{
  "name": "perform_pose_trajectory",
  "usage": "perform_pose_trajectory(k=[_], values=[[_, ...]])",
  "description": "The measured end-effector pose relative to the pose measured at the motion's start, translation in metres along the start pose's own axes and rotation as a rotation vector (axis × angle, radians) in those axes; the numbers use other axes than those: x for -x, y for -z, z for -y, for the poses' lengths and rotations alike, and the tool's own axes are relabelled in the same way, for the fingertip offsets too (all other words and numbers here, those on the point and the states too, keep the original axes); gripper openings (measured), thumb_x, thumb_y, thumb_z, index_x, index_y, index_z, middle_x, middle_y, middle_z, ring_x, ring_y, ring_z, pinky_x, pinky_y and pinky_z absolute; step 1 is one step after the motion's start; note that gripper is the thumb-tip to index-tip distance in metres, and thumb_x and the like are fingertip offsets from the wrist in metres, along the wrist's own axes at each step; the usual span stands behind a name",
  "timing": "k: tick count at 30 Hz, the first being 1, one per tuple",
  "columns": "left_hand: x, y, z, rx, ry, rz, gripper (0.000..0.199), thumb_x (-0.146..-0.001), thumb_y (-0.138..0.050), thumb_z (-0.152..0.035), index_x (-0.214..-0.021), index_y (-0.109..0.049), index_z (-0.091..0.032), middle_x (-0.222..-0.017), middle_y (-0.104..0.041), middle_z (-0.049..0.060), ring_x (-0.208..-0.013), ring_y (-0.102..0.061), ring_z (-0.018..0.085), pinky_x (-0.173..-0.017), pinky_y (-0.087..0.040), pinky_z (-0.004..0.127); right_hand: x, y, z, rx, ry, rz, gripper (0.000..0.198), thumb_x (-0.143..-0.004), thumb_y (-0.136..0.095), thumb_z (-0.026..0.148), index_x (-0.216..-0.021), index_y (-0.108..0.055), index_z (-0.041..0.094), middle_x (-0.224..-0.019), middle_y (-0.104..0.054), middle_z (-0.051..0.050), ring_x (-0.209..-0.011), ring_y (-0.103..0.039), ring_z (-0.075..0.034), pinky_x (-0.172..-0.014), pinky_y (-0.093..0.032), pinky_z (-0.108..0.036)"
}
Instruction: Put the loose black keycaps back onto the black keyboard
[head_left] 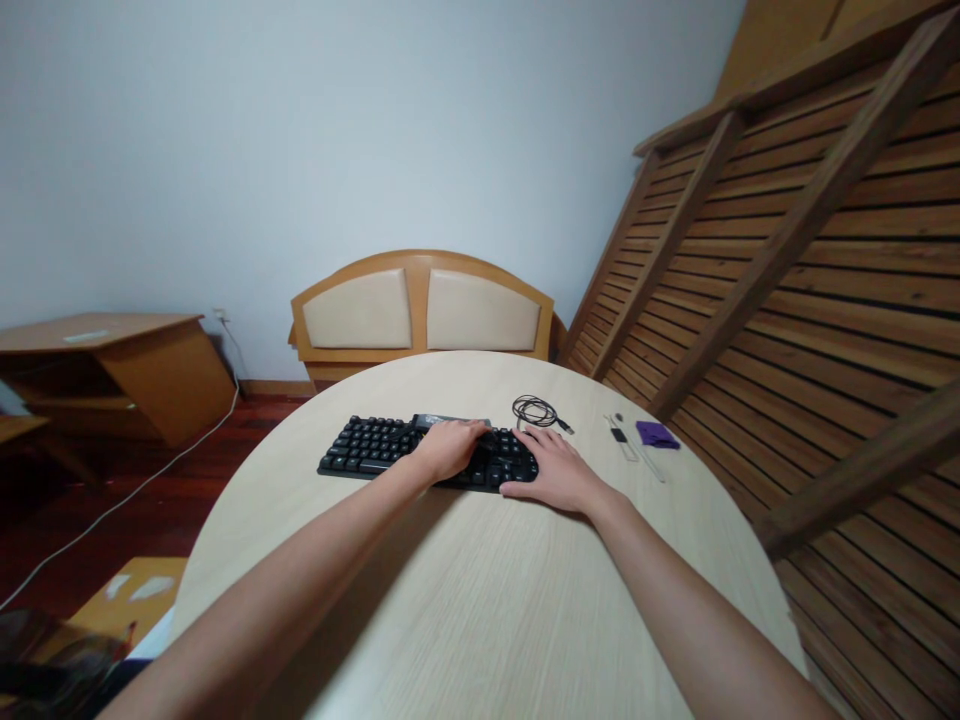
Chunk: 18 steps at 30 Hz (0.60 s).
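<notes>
A black keyboard [367,445] lies on the round pale wooden table [480,590]. My left hand [452,447] is over its middle-right part, fingers closed and bent down toward the keys. Something dark shows by those fingertips, but I cannot make out what it is. My right hand [559,468] holds the keyboard's right end, with the thumb at the front edge and the fingers reaching to the back. Behind the keyboard, a black cable [536,409] is coiled, its plug pointing right.
Right of my hands lie a folded purple cloth [658,434], a small wire tool with a black middle [619,436] and a thin pale stick [649,455]. A headboard [420,300] stands beyond the table. Wooden slats [825,300] lean at right; a desk [150,365] is left.
</notes>
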<state>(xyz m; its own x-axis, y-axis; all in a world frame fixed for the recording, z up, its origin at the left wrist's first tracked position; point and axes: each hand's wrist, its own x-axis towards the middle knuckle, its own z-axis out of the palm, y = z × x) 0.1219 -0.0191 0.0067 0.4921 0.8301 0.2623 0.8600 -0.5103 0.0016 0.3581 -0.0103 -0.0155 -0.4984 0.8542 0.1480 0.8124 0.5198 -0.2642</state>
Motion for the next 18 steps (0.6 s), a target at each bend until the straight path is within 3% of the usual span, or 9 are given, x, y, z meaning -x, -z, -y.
perform_pose_trajectory(k=[4, 18], values=[[0.013, 0.006, -0.009, -0.018, -0.039, 0.006, 0.045, -0.086, -0.05, -0.005, -0.128, -0.062, -0.017, -0.12, -0.072, 0.012, -0.102, -0.072, 0.026, -0.091, -0.056, 0.037, -0.001, -0.001, -0.001, -0.007, 0.0, 0.001, 0.114, -0.066, -0.064, 0.085, -0.157, -0.036, 0.021, -0.161, -0.033, -0.014, -0.146, -0.027, -0.039, -0.118, -0.024, -0.054], [0.073, 0.019, -0.037, 0.048, -0.224, -0.019, 0.042, -0.091, -0.048, -0.004, -0.129, -0.061, -0.015, -0.128, -0.068, 0.013, -0.114, -0.068, 0.024, -0.098, -0.055, 0.037, 0.0, -0.002, -0.002, -0.048, 0.014, -0.02, 0.115, -0.065, -0.064, 0.086, -0.156, -0.038, 0.021, -0.161, -0.033, -0.015, -0.147, -0.026, -0.041, -0.118, -0.024, -0.055]])
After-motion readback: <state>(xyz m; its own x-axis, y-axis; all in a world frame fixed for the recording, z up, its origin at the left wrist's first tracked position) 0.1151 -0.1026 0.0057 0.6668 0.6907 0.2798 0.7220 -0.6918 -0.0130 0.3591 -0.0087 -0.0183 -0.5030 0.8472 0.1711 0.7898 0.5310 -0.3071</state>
